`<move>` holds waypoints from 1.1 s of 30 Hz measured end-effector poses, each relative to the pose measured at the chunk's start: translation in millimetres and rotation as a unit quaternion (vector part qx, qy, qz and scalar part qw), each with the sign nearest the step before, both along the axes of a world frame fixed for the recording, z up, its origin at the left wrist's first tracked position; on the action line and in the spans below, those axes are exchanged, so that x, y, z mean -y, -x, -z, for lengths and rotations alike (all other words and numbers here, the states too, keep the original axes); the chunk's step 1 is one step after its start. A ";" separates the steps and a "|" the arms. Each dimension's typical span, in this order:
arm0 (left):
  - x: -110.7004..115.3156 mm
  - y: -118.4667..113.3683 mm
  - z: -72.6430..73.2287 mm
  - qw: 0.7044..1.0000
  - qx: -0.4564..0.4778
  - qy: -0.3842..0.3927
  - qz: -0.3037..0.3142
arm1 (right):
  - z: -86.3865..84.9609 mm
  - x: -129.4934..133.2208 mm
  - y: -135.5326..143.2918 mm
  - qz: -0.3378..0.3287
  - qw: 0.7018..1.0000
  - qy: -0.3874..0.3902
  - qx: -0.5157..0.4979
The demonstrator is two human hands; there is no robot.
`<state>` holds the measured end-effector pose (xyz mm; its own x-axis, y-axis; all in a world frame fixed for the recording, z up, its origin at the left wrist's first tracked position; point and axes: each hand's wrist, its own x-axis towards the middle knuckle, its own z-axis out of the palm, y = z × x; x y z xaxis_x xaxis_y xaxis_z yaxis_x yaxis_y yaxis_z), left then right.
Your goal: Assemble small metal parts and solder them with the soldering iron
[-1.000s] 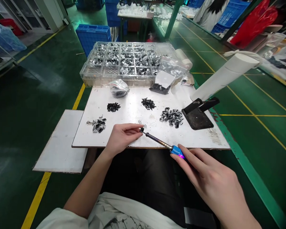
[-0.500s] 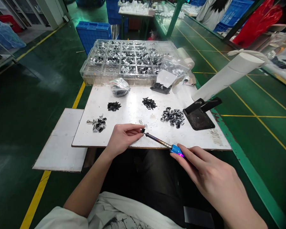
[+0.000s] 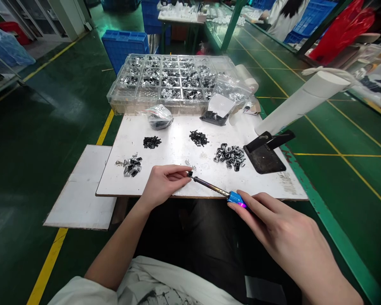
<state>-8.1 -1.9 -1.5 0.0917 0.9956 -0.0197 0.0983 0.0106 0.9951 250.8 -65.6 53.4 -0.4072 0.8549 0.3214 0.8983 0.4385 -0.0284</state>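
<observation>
Between the thumb and fingertips of my left hand (image 3: 165,184) is a small black part (image 3: 189,173), held just above the front of the white board (image 3: 158,184). My right hand (image 3: 273,224) grips the blue handle of a soldering iron (image 3: 211,186). The iron's tip points left and meets the black part or lies right beside it; I cannot tell which. Behind my fingers lie tiny clear or silvery bits (image 3: 189,163). A pile of black parts with shiny edges (image 3: 230,156) lies to the right, and shiny pieces (image 3: 133,165) lie to the left.
Two piles of small black pieces (image 3: 151,142) (image 3: 198,137) sit mid-board. Behind are plastic bags (image 3: 159,117) and a clear compartment tray (image 3: 114,106) of parts. A black iron stand (image 3: 268,156) and a white tube (image 3: 301,101) stand right. A person (image 3: 284,19) is far back.
Almost nothing differs. My right hand and the soldering iron have shifted very slightly; my left hand stays in place with the small black part.
</observation>
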 end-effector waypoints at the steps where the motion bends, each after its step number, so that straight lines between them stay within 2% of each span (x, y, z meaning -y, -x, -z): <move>1: -0.1 -0.1 0.3 1.000 0.001 -0.001 -0.003 | -1.1 0.2 -0.7 0.001 1.000 -0.003 0.007; 12: -0.7 -0.6 3.2 1.000 -0.004 -0.001 -0.008 | 0.5 -0.1 -1.1 -0.004 0.997 -0.050 0.066; 33: -0.9 -0.5 0.2 1.000 -0.021 0.002 -0.002 | -7.7 -8.1 4.1 -0.013 0.993 -0.042 0.113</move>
<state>-7.6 -1.1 -1.7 0.0865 0.9959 -0.0266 0.1404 0.0142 0.9900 246.6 -57.5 61.1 -0.4981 0.8177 0.2886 0.8661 0.4536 0.2099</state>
